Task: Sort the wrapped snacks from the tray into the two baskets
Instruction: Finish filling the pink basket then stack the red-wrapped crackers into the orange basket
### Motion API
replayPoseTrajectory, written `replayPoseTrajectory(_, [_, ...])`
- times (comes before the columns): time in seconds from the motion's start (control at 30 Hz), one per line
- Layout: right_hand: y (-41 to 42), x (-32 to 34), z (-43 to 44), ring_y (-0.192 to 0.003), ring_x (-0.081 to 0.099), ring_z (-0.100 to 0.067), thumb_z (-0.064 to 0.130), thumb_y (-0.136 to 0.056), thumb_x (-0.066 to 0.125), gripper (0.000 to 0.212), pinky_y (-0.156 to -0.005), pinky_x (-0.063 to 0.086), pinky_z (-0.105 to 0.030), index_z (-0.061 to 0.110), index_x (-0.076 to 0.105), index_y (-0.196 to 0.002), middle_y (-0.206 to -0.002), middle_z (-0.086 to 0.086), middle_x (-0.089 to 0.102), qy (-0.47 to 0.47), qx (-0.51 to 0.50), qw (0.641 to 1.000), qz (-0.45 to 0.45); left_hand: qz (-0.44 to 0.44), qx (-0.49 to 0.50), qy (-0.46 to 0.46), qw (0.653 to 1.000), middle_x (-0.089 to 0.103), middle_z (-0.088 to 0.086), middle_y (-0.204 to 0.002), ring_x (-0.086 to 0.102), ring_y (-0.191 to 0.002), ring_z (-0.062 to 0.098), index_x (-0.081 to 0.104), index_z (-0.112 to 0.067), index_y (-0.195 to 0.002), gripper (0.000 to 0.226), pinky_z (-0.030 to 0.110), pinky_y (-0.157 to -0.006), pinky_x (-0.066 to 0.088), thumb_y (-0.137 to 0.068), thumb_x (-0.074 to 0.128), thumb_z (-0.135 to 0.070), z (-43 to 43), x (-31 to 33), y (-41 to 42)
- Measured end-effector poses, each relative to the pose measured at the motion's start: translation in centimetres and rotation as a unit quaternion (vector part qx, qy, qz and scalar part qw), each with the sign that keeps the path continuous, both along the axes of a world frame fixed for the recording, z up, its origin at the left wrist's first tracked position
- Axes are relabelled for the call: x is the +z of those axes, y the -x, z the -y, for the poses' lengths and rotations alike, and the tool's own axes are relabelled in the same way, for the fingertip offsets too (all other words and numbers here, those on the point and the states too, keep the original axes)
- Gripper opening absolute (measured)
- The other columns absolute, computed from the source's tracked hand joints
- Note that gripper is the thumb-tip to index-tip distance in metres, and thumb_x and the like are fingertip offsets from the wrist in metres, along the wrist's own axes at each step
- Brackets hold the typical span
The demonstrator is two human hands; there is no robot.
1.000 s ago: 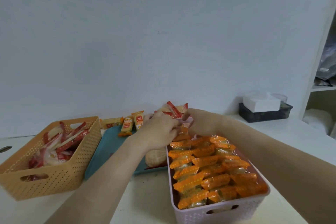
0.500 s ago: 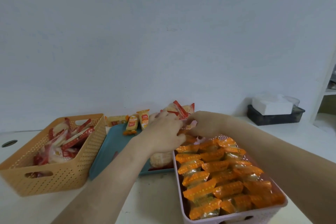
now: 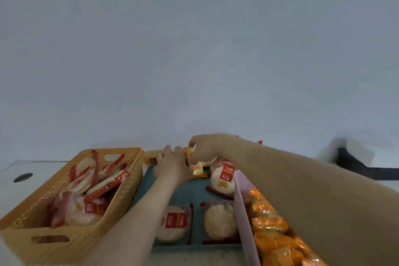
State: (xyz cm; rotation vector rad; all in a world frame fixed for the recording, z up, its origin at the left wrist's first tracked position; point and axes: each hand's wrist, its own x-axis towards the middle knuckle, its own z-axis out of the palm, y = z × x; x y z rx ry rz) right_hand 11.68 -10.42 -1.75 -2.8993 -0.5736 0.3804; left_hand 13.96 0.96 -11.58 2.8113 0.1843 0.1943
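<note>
- Step in hand: picking from the far end of the teal tray [image 3: 185, 192], which lies on the surface [image 3: 13, 192] between the two baskets.
- Right hand [image 3: 207, 147]: it reaches across the lilac basket [image 3: 244, 211], and its fingers [image 3: 192, 143] are bent down and pinch a small yellow packet [image 3: 192, 152] at the tray's far edge.
- Left hand [image 3: 172, 166]: it is just beside the right hand, knuckles up, with its fingers curled over the same far edge. Whether they hold anything cannot be told, as the palm side is hidden.
- Sorted so far: red-and-white wrapped snacks [image 3: 86, 192] fill the orange basket [image 3: 64, 246] on the left. Orange-wrapped snacks [image 3: 269, 222] are packed in the lilac basket on the right.
- Left on the tray: three round cakes [image 3: 174, 224], two near the front and one by the lilac wall, and a second yellow packet [image 3: 197, 169] loose under the hands.
- Progress, as judged: well along, but not finished.
- Next move, as judged: lift the pinched packet clear of its neighbours, then carry it to the basket that holds its kind. Neither basket visibly holds yellow packets, so the choice needs care. The round cakes appear to match the left basket.
</note>
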Motion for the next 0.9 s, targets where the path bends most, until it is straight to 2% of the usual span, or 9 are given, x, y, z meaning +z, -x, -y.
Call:
replayPoseTrajectory(0.07, [-1.5, -1.2, -0.8, -0.115, 0.056, -0.028, 0.018, -0.092, 0.055, 0.052, -0.075, 0.050, -0.032, 0.010, 0.042, -0.142, -0.138, -0.012, 0.051, 0.055, 0.015, 0.998, -0.009, -0.039, 0.005, -0.006, 0.999, 0.001, 0.009, -0.162, 0.002, -0.148, 0.035, 0.014, -0.021, -0.152, 0.084, 0.048, -0.114, 0.026, -0.086, 0.062, -0.040, -1.1, -1.1, -1.5])
replayPoseTrajectory(0.13, [-2.9, -2.0, -0.9, -0.109, 0.055, -0.026, 0.013, -0.093, 0.054, 0.055, -0.064, 0.045, -0.027, 0.015, 0.037, -0.145, -0.139, -0.012, 0.048, 0.097, 0.016, 0.995, -0.026, -0.069, 0.010, -0.004, 0.998, -0.005, 0.007, -0.163, 0.002, -0.147, 0.037, 0.006, -0.023, -0.153, 0.090, 0.049, -0.113, 0.027, -0.086, 0.064, -0.041, -1.9, -1.8, -2.6])
replayPoseTrajectory(0.33, [-5.7, -3.9, -1.2, -0.092, 0.050, -0.022, 0.015, -0.090, 0.058, 0.054, -0.060, 0.041, -0.027, 0.010, 0.038, -0.140, -0.131, -0.012, 0.052, 0.105, -0.009, 0.994, -0.034, -0.039, 0.019, 0.004, 0.999, 0.021, 0.008, -0.156, 0.030, -0.137, 0.036, 0.010, -0.012, -0.151, 0.089, 0.044, -0.101, 0.042, -0.082, 0.065, -0.022, -2.4, -2.4, -3.6])
replayPoseTrajectory(0.43, [-7.0, -3.9, -1.3, -0.095, 0.058, -0.022, 0.016, -0.091, 0.056, 0.044, -0.069, 0.048, -0.027, 0.004, 0.045, -0.132, -0.120, -0.012, 0.058, 0.057, -0.040, 0.997, -0.009, -0.056, 0.029, -0.049, 0.997, 0.033, 0.010, -0.146, 0.030, -0.134, 0.033, 0.034, -0.012, -0.141, 0.071, 0.042, -0.099, 0.041, -0.078, 0.063, -0.029, -2.4, -2.1, -3.4])
replayPoseTrajectory(0.5, [-7.6, -4.0, -1.3, -0.100, 0.059, -0.023, 0.016, -0.093, 0.054, 0.037, -0.086, 0.051, -0.031, 0.003, 0.050, -0.128, -0.117, -0.011, 0.060, 0.073, -0.044, 0.996, 0.004, -0.043, 0.024, -0.100, 0.994, 0.029, 0.012, -0.144, 0.023, -0.135, 0.033, 0.044, -0.014, -0.135, 0.066, 0.043, -0.104, 0.034, -0.076, 0.063, -0.036, -2.4, -1.8, -3.3])
replayPoseTrajectory(0.6, [-8.1, -5.0, -1.4, -0.098, 0.053, -0.022, 0.015, -0.092, 0.056, 0.034, -0.098, 0.047, -0.037, 0.007, 0.054, -0.125, -0.108, -0.007, 0.055, 0.142, -0.034, 0.989, 0.000, -0.085, -0.004, -0.096, 0.992, 0.009, 0.013, -0.160, 0.003, -0.147, 0.035, 0.030, -0.008, -0.148, 0.092, 0.049, -0.117, 0.012, -0.075, 0.063, -0.054, -2.7, -1.8, -3.8])
replayPoseTrajectory(0.7, [-8.5, -5.8, -1.3, -0.117, 0.048, -0.027, 0.020, -0.086, 0.064, 0.051, -0.103, 0.041, -0.041, 0.014, 0.048, -0.134, -0.126, -0.007, 0.051, 0.177, -0.021, 0.984, 0.016, -0.104, -0.021, -0.119, 0.987, 0.031, 0.012, -0.153, 0.024, -0.142, 0.033, 0.027, -0.011, -0.148, 0.099, 0.048, -0.116, 0.018, -0.071, 0.062, -0.061, -2.7, -1.5, -3.6])
replayPoseTrajectory(0.8, [-8.8, -6.0, -1.0, -0.107, 0.057, -0.024, 0.020, -0.082, 0.070, 0.051, -0.096, 0.048, -0.041, 0.018, 0.051, -0.129, -0.122, -0.006, 0.058, 0.161, -0.001, 0.987, -0.016, -0.093, -0.037, -0.096, 0.990, 0.052, 0.008, -0.131, 0.047, -0.124, 0.029, 0.033, -0.017, -0.138, 0.083, 0.044, -0.105, 0.035, -0.071, 0.067, -0.053, -2.5, -0.4, -2.7])
replayPoseTrajectory(0.9, [-8.8, -6.4, -1.0, -0.105, 0.059, -0.024, 0.016, -0.078, 0.074, 0.053, -0.092, 0.050, -0.041, 0.017, 0.052, -0.127, -0.119, -0.005, 0.060, 0.158, 0.009, 0.987, -0.024, -0.127, -0.047, -0.006, 0.991, 0.060, 0.004, -0.118, 0.059, -0.106, 0.024, 0.025, -0.019, -0.139, 0.086, 0.040, -0.092, 0.049, -0.071, 0.068, -0.050, -2.5, -0.2, -2.0])
